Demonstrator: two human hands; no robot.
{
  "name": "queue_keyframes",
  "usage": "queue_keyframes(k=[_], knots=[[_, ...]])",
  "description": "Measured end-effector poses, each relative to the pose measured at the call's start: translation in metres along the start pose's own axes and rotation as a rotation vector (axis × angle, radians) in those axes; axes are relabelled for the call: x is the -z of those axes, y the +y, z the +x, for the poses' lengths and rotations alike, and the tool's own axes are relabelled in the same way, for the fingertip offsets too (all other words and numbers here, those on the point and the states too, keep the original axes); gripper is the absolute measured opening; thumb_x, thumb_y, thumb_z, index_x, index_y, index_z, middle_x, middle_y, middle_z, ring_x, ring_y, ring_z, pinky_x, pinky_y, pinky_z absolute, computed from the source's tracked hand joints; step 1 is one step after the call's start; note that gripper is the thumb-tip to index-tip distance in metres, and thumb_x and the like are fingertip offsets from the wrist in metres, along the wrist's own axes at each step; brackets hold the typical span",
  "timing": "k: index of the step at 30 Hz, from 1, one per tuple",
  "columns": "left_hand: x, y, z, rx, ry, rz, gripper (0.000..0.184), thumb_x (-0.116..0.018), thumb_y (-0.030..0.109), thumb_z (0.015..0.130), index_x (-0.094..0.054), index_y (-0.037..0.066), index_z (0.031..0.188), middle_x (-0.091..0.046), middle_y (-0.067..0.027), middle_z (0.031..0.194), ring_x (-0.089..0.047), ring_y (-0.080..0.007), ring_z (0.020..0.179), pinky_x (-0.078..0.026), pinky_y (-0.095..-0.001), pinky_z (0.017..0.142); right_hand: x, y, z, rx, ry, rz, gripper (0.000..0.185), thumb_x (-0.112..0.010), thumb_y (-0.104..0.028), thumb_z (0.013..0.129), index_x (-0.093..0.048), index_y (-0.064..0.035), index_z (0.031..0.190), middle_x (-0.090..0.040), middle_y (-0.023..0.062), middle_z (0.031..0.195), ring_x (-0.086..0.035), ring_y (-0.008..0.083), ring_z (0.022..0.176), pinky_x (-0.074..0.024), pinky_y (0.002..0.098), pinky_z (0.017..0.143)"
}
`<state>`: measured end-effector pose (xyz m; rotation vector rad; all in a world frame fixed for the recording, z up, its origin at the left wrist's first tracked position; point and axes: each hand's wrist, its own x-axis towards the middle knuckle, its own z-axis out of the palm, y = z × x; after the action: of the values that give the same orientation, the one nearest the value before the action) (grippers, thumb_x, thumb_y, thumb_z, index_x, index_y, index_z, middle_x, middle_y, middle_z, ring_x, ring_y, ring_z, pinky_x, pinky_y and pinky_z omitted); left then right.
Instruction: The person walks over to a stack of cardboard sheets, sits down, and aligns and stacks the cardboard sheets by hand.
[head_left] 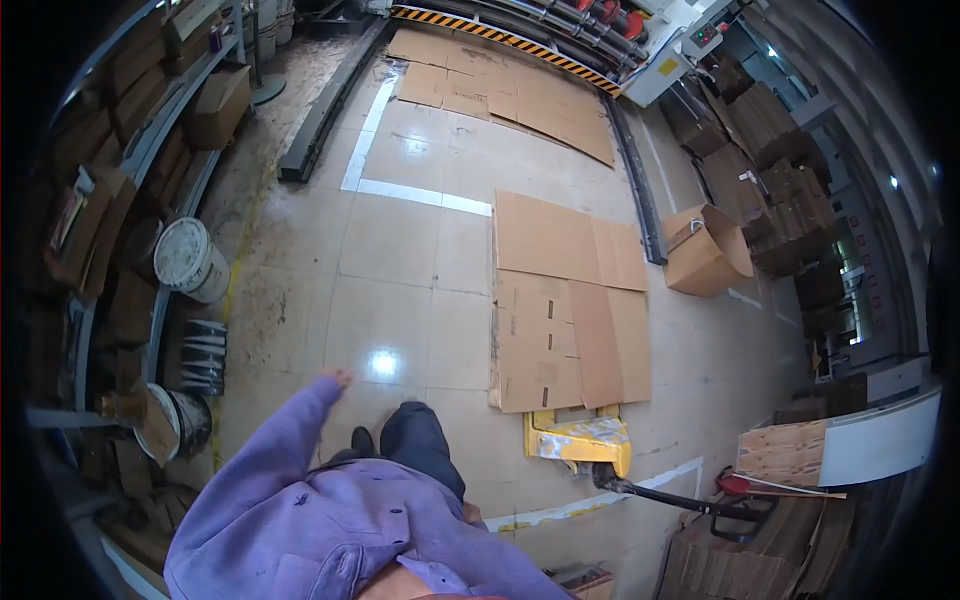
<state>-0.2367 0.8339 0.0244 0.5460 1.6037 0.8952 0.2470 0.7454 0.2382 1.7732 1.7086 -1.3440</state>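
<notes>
My left hand (343,377) reaches out from a purple sleeve over the tiled floor. It appears to touch nothing, and its fingers are too small to make out. Only a sliver of my right hand (471,513) shows beside my dark trouser leg, with the rest hidden by the purple shirt. To the right of my legs, flattened cardboard sheets (535,335) lie stacked on a yellow pallet jack (580,440). The jack's black handle (690,500) points toward the lower right.
A machine with a striped black-and-yellow edge (510,45) stands ahead, cardboard sheets (470,80) before it. Dark floor rails (335,100) flank this area. White buckets (190,255) and shelving line the left. An open cardboard box (705,250) and stacked cardboard (755,555) are on the right.
</notes>
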Motion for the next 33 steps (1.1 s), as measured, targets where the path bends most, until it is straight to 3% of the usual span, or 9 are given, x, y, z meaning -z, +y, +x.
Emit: queue_keyframes(k=[4, 7, 11, 13, 14, 18, 27, 30, 33], knots=[[-0.101, 0.286, -0.025, -0.269, -0.102, 0.359, 0.036, -0.052, 0.038, 0.081, -0.062, 0.006, 0.096, -0.063, -0.0143, 0.089, -0.06, -0.0243, 0.085, -0.046, -0.0333, 0.077, 0.032, -0.027, 0.121, -0.048, 0.072, 0.266, 0.033, -0.047, -0.03, 0.081, -0.063, -0.0046, 0.096, -0.062, 0.0171, 0.096, -0.059, 0.0276, 0.09, -0.045, 0.0343, 0.08], [-0.109, 0.327, 0.035, -0.345, -0.124, 0.31, 0.035, -0.053, 0.037, 0.081, -0.062, 0.005, 0.093, -0.063, -0.0128, 0.084, -0.06, -0.0212, 0.079, -0.046, -0.0317, 0.073, 0.0, 0.036, 0.264, 0.056, -0.013, 0.392, 0.036, -0.049, -0.032, 0.081, -0.062, -0.0036, 0.099, -0.063, 0.0164, 0.095, -0.06, 0.027, 0.089, -0.0455, 0.0341, 0.078], [-0.03, 0.278, 0.141, 0.0, -0.112, 0.404, 0.032, -0.051, 0.031, 0.083, -0.063, 0.003, 0.074, -0.061, -0.0091, 0.065, -0.057, -0.018, 0.061, -0.047, -0.0305, 0.058, 0.151, -0.096, 0.342, 0.034, -0.049, -0.027, 0.031, -0.05, -0.029, 0.08, -0.061, -0.0049, 0.096, -0.062, 0.0148, 0.084, -0.06, 0.0243, 0.077, -0.0462, 0.035, 0.066], [0.062, 0.203, 0.173, -0.021, -0.113, 0.999, 0.016, -0.054, 0.018, 0.075, -0.058, 0.006, 0.086, -0.06, -0.0109, 0.077, -0.059, -0.0275, 0.078, -0.047, -0.0355, 0.068, 0.235, -0.17, 0.394, 0.065, -0.029, -0.175, 0.029, -0.05, -0.028, 0.079, -0.061, -0.0055, 0.095, -0.061, 0.0141, 0.079, -0.06, 0.0229, 0.071, -0.0466, 0.0355, 0.061], [0.065, 0.335, 0.102, -0.159, -0.301, 1.285, 0.02, -0.055, 0.014, 0.072, -0.054, 0.008, 0.091, -0.057, -0.0117, 0.08, -0.058, -0.0301, 0.08, -0.046, -0.0376, 0.068, 0.27, -0.196, 0.427, 0.075, -0.006, -0.188, 0.028, -0.051, -0.027, 0.079, -0.06, -0.0058, 0.094, -0.061, 0.0137, 0.077, -0.06, 0.0222, 0.068, -0.0468, 0.0357, 0.058], [0.165, 0.282, 0.135, 0.511, -0.241, 0.908, 0.018, -0.048, 0.018, 0.081, -0.052, 0.009, 0.095, -0.06, -0.0063, 0.081, -0.057, -0.0233, 0.071, -0.046, -0.035, 0.071, 0.407, -0.333, 0.562, 0.181, 0.073, 1.026, 0.019, -0.048, -0.006, 0.083, -0.053, -0.0047, 0.101, -0.059, 0.0064, 0.075, -0.056, 0.0156, 0.058, -0.0465, 0.0297, 0.05], [0.21, 0.424, 0.384, 0.52, 0.009, 1.175, 0.016, -0.048, 0.019, 0.081, -0.059, 0.012, 0.09, -0.062, -0.0081, 0.084, -0.059, -0.0244, 0.082, -0.046, -0.037, 0.07, 0.647, -0.543, 0.682, 0.004, 0.803, 0.334, 0.037, -0.045, -0.028, 0.082, -0.056, 0.0072, 0.084, -0.059, 0.0239, 0.082, -0.057, 0.0364, 0.077, -0.0451, 0.0421, 0.068], [0.227, 0.492, 0.542, 0.165, 0.077, 1.655, 0.017, -0.048, 0.019, 0.08, -0.061, 0.014, 0.089, -0.063, -0.0087, 0.085, -0.059, -0.0248, 0.085, -0.046, -0.0377, 0.07, 0.625, -0.507, 0.728, -0.388, 0.557, 0.634, 0.032, -0.045, -0.024, 0.081, -0.06, 0.0041, 0.084, -0.06, 0.0221, 0.088, -0.059, 0.0349, 0.08, -0.0452, 0.044, 0.071], [0.213, 0.6, 0.714, 0.132, -0.246, 1.867, 0.016, -0.052, 0.02, 0.077, -0.066, 0.016, 0.084, -0.062, -0.0042, 0.087, -0.058, -0.0204, 0.089, -0.04, -0.0306, 0.078, 0.592, -0.488, 0.71, -0.007, 0.279, -0.157, 0.025, -0.051, -0.022, 0.079, -0.059, 0.001, 0.076, -0.059, 0.0166, 0.073, -0.059, 0.0294, 0.068, -0.0477, 0.0411, 0.061]])
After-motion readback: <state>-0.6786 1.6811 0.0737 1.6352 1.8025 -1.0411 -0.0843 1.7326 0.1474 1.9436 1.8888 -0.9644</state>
